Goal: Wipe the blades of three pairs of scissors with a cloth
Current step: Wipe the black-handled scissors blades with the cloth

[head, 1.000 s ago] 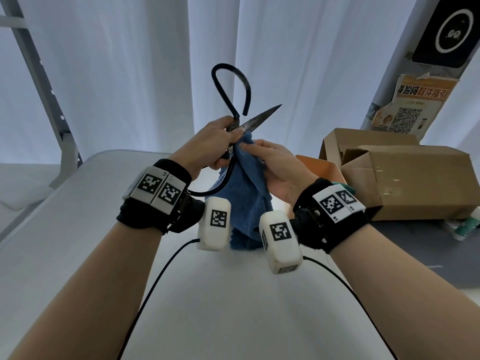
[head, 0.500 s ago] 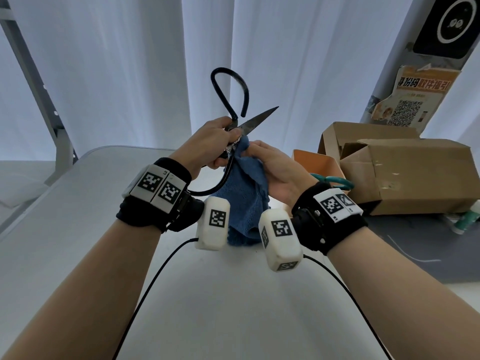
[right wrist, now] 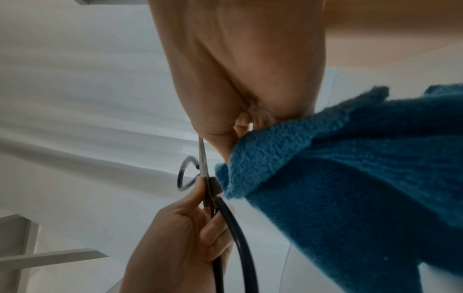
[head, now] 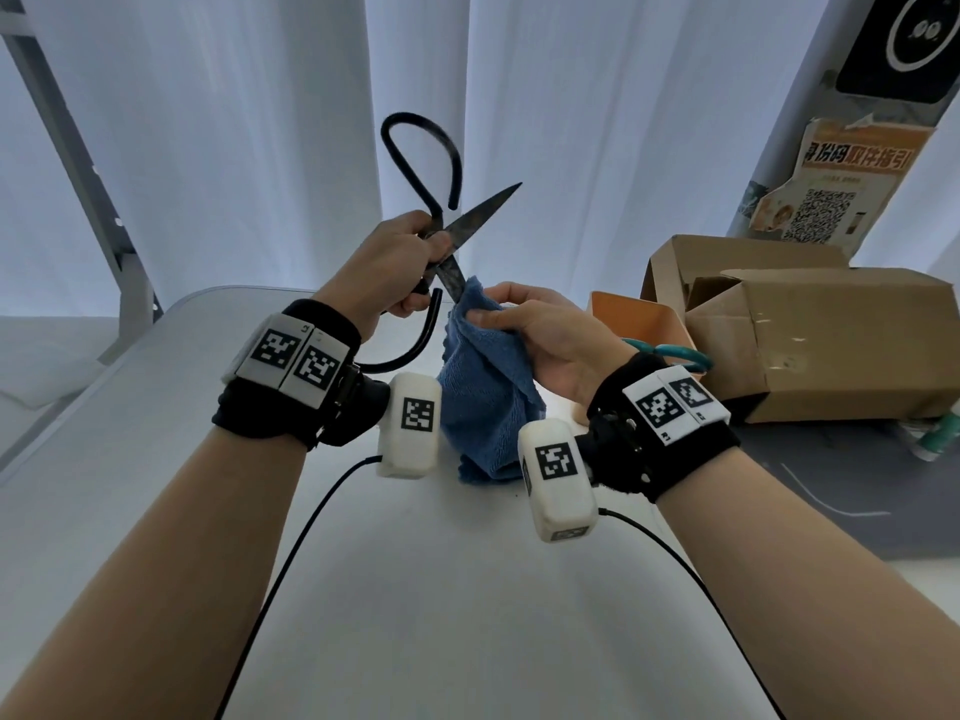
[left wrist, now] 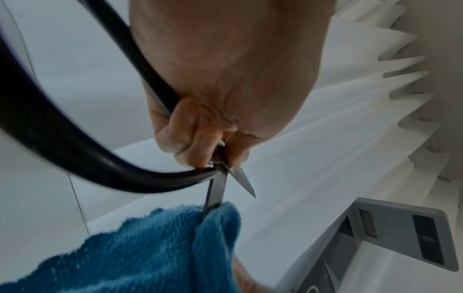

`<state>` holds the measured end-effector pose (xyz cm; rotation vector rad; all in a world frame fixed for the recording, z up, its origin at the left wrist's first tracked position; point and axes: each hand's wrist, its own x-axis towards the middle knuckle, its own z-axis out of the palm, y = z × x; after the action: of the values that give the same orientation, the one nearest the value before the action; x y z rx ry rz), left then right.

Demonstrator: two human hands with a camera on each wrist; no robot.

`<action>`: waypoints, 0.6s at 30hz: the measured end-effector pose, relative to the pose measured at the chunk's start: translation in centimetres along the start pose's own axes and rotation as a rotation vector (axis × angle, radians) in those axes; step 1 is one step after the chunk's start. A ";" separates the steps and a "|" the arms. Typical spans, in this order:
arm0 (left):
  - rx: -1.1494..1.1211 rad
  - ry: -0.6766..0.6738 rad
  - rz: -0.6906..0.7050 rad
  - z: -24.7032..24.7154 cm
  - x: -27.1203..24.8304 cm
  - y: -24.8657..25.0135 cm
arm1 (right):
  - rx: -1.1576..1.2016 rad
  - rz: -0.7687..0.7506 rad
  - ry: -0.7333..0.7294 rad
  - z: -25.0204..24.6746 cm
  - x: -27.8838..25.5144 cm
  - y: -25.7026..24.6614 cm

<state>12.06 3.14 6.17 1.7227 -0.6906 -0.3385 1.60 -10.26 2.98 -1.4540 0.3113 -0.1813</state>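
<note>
Left hand [head: 387,265]: clamped at pivot of black loop-handled iron scissors [head: 470,220], blades apart. Right hand [head: 540,330]: pinching blue terry cloth [head: 483,402] around nearer blade

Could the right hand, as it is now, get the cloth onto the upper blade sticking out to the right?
Probably yes: the upper blade is bare, just above the right hand and cloth, with nothing between.

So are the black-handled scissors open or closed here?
Open. The scissors' two blades splay apart: one points up and right, bare; the other runs down into the blue cloth pinched by the right hand.
</note>
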 end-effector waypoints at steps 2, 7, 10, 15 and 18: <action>0.008 0.024 -0.003 -0.3 0.1 -0.1 | -0.044 0.014 -0.018 -0.3 0.1 0.0; 0.043 0.104 0.001 -1.6 0.3 -0.1 | -0.210 0.075 0.008 -1.9 -0.4 0.4; 0.080 0.068 -0.011 -2.2 0.2 0.1 | -0.156 0.037 0.164 -2.5 -0.1 0.3; 0.119 -0.045 -0.023 -1.3 -0.2 0.2 | 0.382 -0.038 0.210 -1.2 0.6 -1.6; 0.132 -0.053 -0.015 -0.8 -0.2 0.3 | 0.565 -0.059 0.118 -0.1 1.0 -1.9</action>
<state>12.25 3.86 6.61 1.8507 -0.7530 -0.3572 2.60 -10.85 4.76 -0.8945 0.2837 -0.3715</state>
